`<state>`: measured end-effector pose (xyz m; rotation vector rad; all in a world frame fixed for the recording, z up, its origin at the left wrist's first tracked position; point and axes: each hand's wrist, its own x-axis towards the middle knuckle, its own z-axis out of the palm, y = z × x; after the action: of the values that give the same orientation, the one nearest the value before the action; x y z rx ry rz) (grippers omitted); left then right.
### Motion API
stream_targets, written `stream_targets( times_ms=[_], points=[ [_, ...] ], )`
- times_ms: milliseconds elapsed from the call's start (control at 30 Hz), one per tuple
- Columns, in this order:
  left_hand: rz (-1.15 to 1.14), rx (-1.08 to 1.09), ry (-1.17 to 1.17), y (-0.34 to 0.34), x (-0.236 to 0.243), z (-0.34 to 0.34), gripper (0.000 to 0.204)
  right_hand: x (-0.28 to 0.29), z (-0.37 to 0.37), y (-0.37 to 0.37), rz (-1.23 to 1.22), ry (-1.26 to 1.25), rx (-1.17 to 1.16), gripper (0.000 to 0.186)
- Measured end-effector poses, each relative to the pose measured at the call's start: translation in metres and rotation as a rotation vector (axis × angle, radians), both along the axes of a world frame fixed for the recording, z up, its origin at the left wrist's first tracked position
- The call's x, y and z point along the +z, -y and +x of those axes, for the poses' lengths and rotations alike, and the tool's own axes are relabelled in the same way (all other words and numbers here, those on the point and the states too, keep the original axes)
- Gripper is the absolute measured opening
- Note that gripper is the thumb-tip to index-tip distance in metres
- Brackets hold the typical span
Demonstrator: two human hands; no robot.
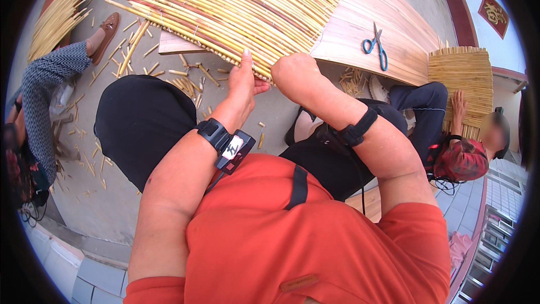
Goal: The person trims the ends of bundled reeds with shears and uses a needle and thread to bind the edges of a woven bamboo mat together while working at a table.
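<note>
A mat of yellow reed stalks (236, 8), tied with thin string, lies on a wooden board in front of me. My left hand (243, 83) grips its near edge, the thumb on top and the fingers underneath. Close to its right, at the mat's near right corner, my right hand (297, 76) is closed in a fist. The back of that hand hides whatever its fingers hold. Blue-handled scissors (377, 47) rest partly spread on the board, to the right of the mat.
The wooden board (360, 5) runs toward the right. Cut reed pieces (183, 81) litter the grey floor. On the right, a person's hand (458, 106) touches another reed mat (469, 70). Another person's leg (42, 95) is at left, near a reed bundle (53, 28).
</note>
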<state>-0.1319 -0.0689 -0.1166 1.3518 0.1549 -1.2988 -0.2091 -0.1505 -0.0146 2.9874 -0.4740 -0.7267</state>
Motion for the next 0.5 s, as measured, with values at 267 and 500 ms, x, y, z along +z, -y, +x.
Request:
stream_targets(
  times_ms=[267,500],
  points=[
    [-0.024,0.031,-0.009,0.002,-0.002,-0.004,0.058,-0.013,-0.003,-0.001,-0.033,0.095,0.034,0.009],
    [-0.045,-0.015,-0.030,0.003,0.004,-0.003,0.058,0.010,0.005,0.009,0.021,-0.069,-0.108,0.013]
  ],
)
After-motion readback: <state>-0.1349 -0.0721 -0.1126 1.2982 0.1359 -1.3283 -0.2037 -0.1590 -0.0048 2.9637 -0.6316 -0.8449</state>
